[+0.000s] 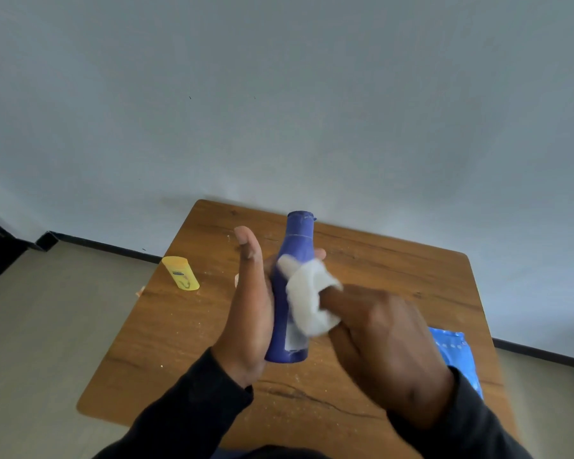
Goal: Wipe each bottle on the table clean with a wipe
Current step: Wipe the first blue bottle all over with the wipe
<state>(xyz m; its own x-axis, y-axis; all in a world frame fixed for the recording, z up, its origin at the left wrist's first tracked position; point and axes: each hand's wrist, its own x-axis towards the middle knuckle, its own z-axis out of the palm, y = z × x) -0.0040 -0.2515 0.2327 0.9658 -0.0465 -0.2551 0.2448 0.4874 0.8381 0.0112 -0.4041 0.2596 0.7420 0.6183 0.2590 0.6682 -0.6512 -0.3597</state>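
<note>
The right hand (381,336) pinched a crumpled white wipe (309,299) against the tall blue plastic bottle (292,293), gripped above the wooden worktop (395,260) by the left hand (249,309), fingers curled behind. Wiping was underway; the lying yellow plastic bottle (181,272) likely came next.

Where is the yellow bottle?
In the head view, the yellow bottle lies on its side near the table's left edge, apart from the left hand holding the blue bottle.
</note>
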